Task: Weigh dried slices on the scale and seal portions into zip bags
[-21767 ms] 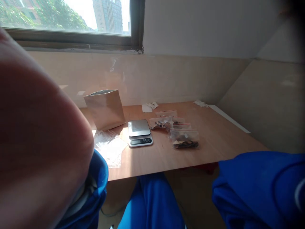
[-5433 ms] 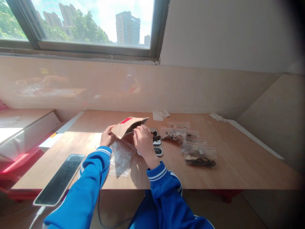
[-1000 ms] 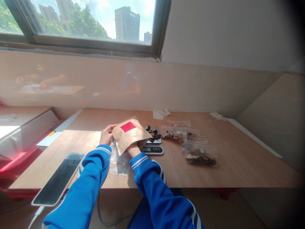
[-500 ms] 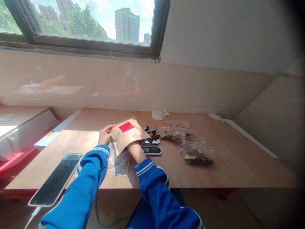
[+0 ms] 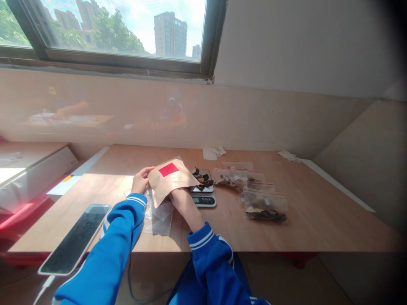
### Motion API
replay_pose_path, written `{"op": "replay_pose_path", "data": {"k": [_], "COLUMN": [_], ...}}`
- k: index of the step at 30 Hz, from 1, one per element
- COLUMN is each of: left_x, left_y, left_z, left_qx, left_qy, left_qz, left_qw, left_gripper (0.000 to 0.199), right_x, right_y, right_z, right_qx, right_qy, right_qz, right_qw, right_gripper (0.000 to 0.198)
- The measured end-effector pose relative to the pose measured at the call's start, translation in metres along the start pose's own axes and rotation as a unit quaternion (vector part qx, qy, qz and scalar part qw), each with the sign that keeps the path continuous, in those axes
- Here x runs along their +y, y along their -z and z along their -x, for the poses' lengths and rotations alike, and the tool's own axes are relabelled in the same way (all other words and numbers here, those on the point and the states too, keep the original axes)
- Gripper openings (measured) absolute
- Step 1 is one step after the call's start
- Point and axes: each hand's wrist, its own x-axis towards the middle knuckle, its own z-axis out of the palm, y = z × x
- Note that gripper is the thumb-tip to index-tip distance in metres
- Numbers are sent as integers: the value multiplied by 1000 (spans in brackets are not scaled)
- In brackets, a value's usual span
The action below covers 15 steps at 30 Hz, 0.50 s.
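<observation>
A brown paper bag point(image 5: 168, 183) with a red label is tilted over the table, left of a digital kitchen scale point(image 5: 208, 201). My left hand point(image 5: 140, 181) grips the bag's left edge. My right hand point(image 5: 182, 199) reaches into or under the bag's mouth; its fingers are hidden by the paper, so their state does not show. Dark, curled dried pieces point(image 5: 203, 179) lie on the scale's plate, partly covered by the bag's corner. Beneath both hands lies a clear plastic bag point(image 5: 157, 218), flat on the table.
Several zip bags, one with dark dried pieces point(image 5: 267, 214), lie right of the scale. A smartphone point(image 5: 74, 241) with a white cable overhangs the table's left front edge. Crumpled tissue point(image 5: 218, 152) and another scrap point(image 5: 288, 156) sit at the back. The wooden table point(image 5: 318, 220) meets a tiled wall.
My right hand has drawn back slightly toward me and to the right, showing more wrist. The paper bag and my left hand stay nearly in place.
</observation>
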Motion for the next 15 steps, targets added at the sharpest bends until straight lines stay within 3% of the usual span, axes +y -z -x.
{"op": "replay_pose_path", "data": {"k": [4, 11, 15], "left_x": [-4, -6, -11], "left_y": [0, 3, 7], "left_z": [-1, -4, -8], "left_qx": [-4, 20, 25], "left_qy": [6, 25, 30], "left_qz": [0, -76, -120], "left_qw": [1000, 997, 992], "left_gripper": [45, 40, 40], "right_x": [1, 9, 33], "right_y": [17, 47, 52], "right_z": [14, 44, 59], "right_qx": [2, 181, 159], "right_qy": [36, 28, -2], "right_qz": [43, 77, 125], "right_qw": [998, 980, 979], "right_gripper": [28, 20, 22]}}
